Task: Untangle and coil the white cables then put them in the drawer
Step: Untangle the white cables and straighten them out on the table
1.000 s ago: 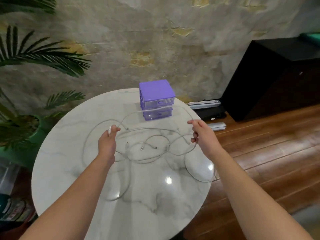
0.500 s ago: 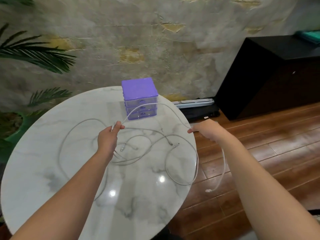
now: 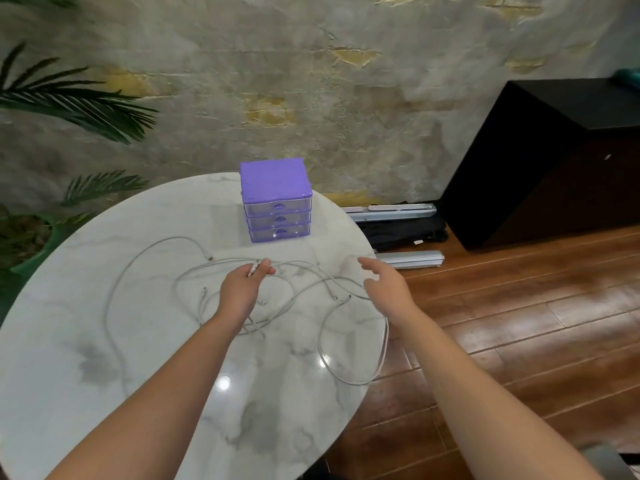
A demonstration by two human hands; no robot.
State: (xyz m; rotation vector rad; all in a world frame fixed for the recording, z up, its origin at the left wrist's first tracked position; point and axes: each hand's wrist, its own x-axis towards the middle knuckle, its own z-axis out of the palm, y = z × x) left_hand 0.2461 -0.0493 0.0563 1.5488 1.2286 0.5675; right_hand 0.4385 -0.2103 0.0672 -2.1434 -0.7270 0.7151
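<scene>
Tangled white cables (image 3: 301, 285) lie spread over the round marble table (image 3: 104, 341), one loop (image 3: 346, 372) reaching past its right edge. My left hand (image 3: 242, 289) pinches a white cable plug between thumb and fingers near the table's middle. My right hand (image 3: 384, 282) hovers over the table's right edge with fingers spread and nothing in it. A purple drawer unit (image 3: 277, 199) with three clear drawers, all closed, stands at the table's far side.
A green potted palm (image 3: 41, 220) stands left of the table. A black cabinet (image 3: 554, 161) sits at the right on the wooden floor (image 3: 519, 341). Grey metal bars (image 3: 408, 258) and a dark bag lie by the wall.
My right hand has let go of the cable and opened, and the raised cable span has dropped onto the table. My left hand has lowered with the plug.
</scene>
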